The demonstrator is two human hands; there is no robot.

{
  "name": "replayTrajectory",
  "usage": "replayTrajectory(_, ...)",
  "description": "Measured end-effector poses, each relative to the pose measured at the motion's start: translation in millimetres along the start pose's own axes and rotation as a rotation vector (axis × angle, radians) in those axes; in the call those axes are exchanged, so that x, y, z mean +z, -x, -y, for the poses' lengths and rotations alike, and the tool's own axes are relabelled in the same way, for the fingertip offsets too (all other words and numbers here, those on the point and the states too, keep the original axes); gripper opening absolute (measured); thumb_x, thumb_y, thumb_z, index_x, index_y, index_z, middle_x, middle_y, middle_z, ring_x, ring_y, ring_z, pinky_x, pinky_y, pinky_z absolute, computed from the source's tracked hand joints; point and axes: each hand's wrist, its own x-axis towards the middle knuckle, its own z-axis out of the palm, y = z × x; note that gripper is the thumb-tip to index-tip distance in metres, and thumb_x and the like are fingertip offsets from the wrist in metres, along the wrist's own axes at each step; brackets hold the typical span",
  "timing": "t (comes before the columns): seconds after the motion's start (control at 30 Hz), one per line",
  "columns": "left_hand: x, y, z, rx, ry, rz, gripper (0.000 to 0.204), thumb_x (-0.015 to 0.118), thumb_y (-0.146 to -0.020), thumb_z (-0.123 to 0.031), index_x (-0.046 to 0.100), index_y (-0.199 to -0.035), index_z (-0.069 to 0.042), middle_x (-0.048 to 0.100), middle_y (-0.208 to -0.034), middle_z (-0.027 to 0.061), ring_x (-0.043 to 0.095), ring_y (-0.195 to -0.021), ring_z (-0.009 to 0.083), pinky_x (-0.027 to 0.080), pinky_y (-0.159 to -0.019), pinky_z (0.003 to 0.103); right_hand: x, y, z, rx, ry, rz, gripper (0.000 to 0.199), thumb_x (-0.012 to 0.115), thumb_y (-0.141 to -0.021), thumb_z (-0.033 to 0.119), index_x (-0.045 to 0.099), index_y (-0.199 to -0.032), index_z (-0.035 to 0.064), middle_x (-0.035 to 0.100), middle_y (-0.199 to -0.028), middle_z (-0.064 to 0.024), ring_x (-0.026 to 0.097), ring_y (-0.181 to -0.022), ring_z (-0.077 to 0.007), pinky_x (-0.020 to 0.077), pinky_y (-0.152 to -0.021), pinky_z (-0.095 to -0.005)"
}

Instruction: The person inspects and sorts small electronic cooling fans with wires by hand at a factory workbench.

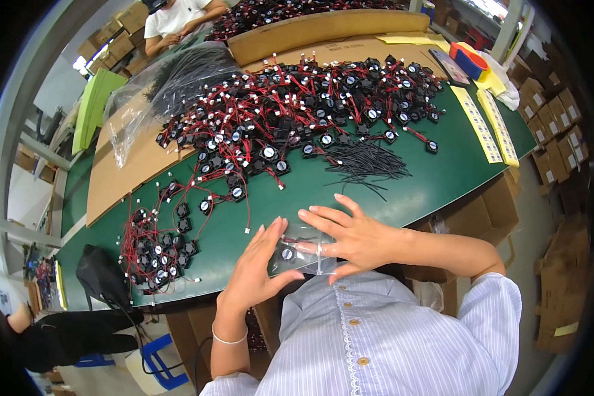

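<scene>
A small clear plastic zip bag [318, 265] lies at the near edge of the green table. Inside it is a small black fan [288, 254] with a pale round label and red wires. My left hand [252, 267] rests along the bag's left side, its fingers stretched out and the thumb at the near edge. From the right, my right hand [356, 236] reaches over the bag with fingers spread. One of its fingers lies across the bag near the red wires. Whether that finger is on the bag or inside it, I cannot tell.
A large heap of black fans [297, 109] with red wires covers the table's far half. A smaller fan pile [158, 257] lies at left. Thin black ties [369, 165] lie before the heap. Yellow label strips [478, 125] lie at right. Another person [178, 23] sits far off.
</scene>
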Motion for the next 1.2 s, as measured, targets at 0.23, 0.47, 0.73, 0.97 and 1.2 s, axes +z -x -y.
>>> replayTrajectory(0.23, 2, -9, 13, 0.003, -0.017, 0.088, 0.089, 0.073, -0.062, -0.031, 0.026, -0.131, 0.001, 0.048, -0.122, 0.0165, 0.046, -0.113, 0.0306, 0.026, -0.101, 0.045, -2, 5, -5, -0.03, -0.007, 0.022, 0.071, 0.058, -0.066, 0.058, 0.042, -0.124, 0.0207, 0.022, -0.138, -0.0173, 0.027, -0.125, -0.0282, 0.0168, -0.098, -0.0532)
replayTrajectory(0.47, 1, -10, 14, 0.03, -0.056, 0.124, 0.087, 0.074, -0.061, -0.032, 0.031, -0.129, 0.002, 0.044, -0.125, 0.0163, 0.044, -0.115, 0.03, 0.023, -0.102, 0.048, 0, -2, -7, -0.066, -0.044, 0.041, 0.07, 0.059, -0.066, 0.057, 0.043, -0.122, 0.0189, 0.021, -0.138, -0.0176, 0.027, -0.125, -0.0284, 0.0162, -0.099, -0.0527)
replayTrajectory(0.73, 0, -11, 11, 0.025, -0.047, 0.175, 0.081, 0.073, -0.063, -0.029, 0.034, -0.126, 0.005, 0.039, -0.128, 0.0207, 0.039, -0.118, 0.0316, 0.023, -0.102, 0.047, 6, -12, -9, -0.098, -0.08, 0.002, 0.068, 0.06, -0.066, 0.056, 0.047, -0.12, 0.0154, 0.018, -0.14, -0.017, 0.024, -0.127, -0.0277, 0.0128, -0.1, -0.0522)
replayTrajectory(0.97, -1, -5, 13, -0.001, -0.061, 0.132, 0.083, 0.074, -0.061, -0.03, 0.035, -0.126, 0.002, 0.043, -0.127, 0.0148, 0.04, -0.118, 0.0288, 0.024, -0.102, 0.046, -3, 19, -1, 0.154, -0.332, -0.407, 0.031, 0.071, -0.066, 0.031, 0.062, -0.081, 0.0059, 0.055, -0.103, -0.0156, 0.056, -0.085, -0.0239, 0.0425, -0.071, -0.0352)
replayTrajectory(1.2, 7, -13, 0, 0.003, -0.127, 0.075, 0.081, 0.075, -0.059, -0.031, 0.039, -0.123, 0.003, 0.047, -0.122, 0.0169, 0.041, -0.117, 0.0307, 0.027, -0.101, 0.044, 27, 31, 59, 0.752, -0.875, -0.354, 0.024, 0.066, -0.075, 0.021, 0.061, -0.077, -0.0021, 0.06, -0.06, -0.0077, 0.056, -0.045, -0.0116, 0.0431, -0.042, -0.0236)
